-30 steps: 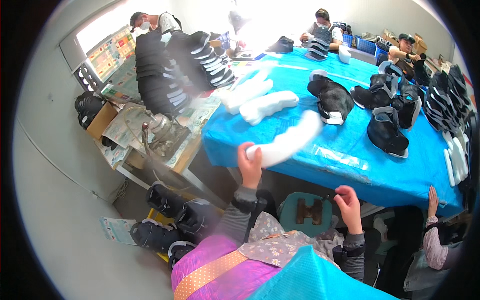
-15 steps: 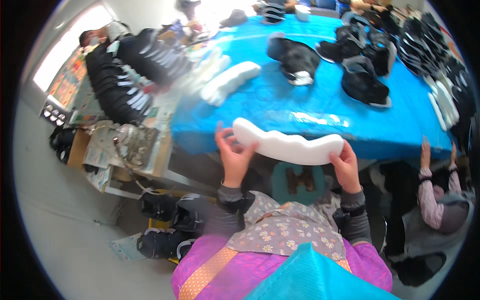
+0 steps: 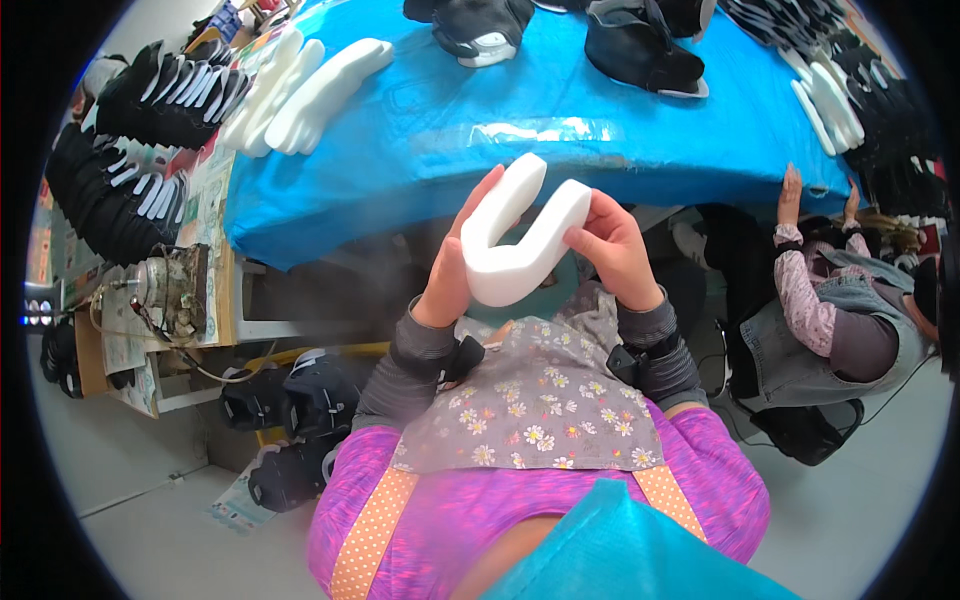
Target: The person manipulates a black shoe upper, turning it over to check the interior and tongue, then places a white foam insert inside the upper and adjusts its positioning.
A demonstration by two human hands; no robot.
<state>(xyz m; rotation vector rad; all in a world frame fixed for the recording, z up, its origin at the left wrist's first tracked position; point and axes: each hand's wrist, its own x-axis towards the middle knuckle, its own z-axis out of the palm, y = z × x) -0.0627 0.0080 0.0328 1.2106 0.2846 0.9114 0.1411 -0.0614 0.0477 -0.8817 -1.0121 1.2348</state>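
Observation:
A white foam strip is bent into a U, its two ends pointing away from me, above my lap and just short of the table's near edge. My left hand presses along its left outer side with fingers stretched out. On the other side, my right hand grips the right arm of the U between thumb and fingers. More white foam strips stand side by side at the left of the blue-covered table.
Black padded pieces lie on the table's far side, with more black stacks at the left and white strips at the right. A co-worker sits to my right, hands at the table edge. A small machine stands at the left.
The foam strip, nearly straight and lightly wavy before, is now folded into a U, with my hands closer together. My view has shifted, and the table sits higher in it.

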